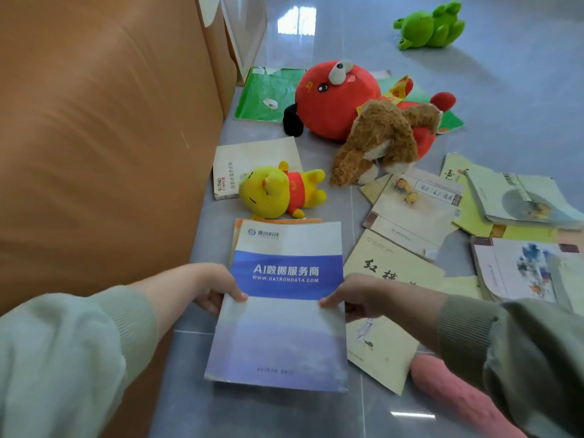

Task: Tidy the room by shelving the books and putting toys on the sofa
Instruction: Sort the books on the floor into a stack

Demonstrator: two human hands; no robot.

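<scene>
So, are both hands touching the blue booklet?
Touching. Head view: left hand and right hand each grip a side edge of the blue booklet, thumbs on its cover.

**Tally: toys, books, hands**

Soft toys: five.
- Yellow bear [281,191], just beside the sofa [94,153].
- Red round plush [338,96] and brown plush [382,140], farther out from the sofa, touching each other.
- Green frog [429,25], farthest from the sofa.
- Pink plush [458,393], well apart from the sofa.

Books: at least ten.
- Four near the sofa: green book [268,93], beige book [252,162], blue-and-white book [284,327], and orange book [275,220] under it.
- At least six more in a spread of books [417,207] away from the sofa. They overlap, so the exact number is unclear.

Hands: two, left hand [218,289] and right hand [354,298].
</scene>
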